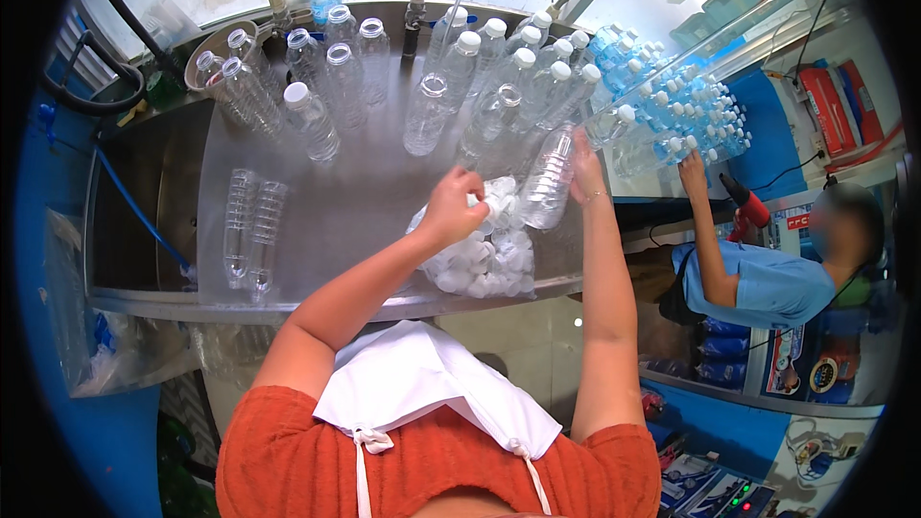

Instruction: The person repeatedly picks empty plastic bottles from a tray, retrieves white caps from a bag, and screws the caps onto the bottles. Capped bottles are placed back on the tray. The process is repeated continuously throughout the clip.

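My right hand (587,171) is wrapped round the side of a transparent plastic bottle (550,182), which leans over the steel counter (384,221). Over a plastic bag of white bottle caps (480,264), my left hand (455,207) is closed in a pinch, with a white bottle cap (471,200) showing at the fingertips. Just beyond my hands stand uncapped bottles (422,120) and several capped bottles (523,72). Two empty bottles (251,230) lie on their sides at the left of the counter.
A sink basin (144,201) is at the far left, with a tub (197,77) of bottles behind it. Many blue-tinted capped bottles (681,101) crowd the right side. There, a co-worker in a blue shirt (767,273) reaches toward them, near a red heat gun (748,203).
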The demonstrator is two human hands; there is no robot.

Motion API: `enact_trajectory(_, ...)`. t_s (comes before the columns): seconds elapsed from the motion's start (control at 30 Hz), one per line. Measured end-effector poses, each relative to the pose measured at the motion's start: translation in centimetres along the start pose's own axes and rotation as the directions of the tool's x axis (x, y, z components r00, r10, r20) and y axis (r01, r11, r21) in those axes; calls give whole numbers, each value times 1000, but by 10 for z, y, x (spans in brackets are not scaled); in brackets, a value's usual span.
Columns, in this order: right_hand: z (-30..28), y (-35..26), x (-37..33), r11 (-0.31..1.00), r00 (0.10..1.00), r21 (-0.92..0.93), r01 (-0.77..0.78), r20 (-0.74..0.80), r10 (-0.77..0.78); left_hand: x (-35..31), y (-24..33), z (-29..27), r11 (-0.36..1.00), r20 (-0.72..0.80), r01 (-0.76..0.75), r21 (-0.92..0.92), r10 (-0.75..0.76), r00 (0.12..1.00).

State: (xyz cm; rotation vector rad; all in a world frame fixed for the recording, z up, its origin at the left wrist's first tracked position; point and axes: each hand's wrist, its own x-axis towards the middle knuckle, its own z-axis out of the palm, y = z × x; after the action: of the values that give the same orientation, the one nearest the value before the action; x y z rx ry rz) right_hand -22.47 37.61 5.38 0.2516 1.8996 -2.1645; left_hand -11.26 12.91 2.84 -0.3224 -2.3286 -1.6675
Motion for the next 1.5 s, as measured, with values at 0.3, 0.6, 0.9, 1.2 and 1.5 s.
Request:
enact_trajectory(0.3,-36,37,10,561,822,610,-559,498,278,80,-28,87,380,506,775,-504,-597,622)
enact_trajectory(0.6,-33,-43,-75,904,972,-428,8,-209,-108,144,-40,159,242,519,831,-500,-685,511)
enact_trajectory(0.9,18,-26,-43,476,763,-799,367,-34,-645,87,18,85,985,-11,-155,79,156,988)
enact_trajectory(1.2,42,-13,-28,479,683,-829,288,-173,-710,113,43,-2,802,-172,-369,469,493,853)
enact_trajectory(1.5,97,-32,-45,114,404,-793,598,175,-898,110,14,0,909,-134,-350,228,385,913)
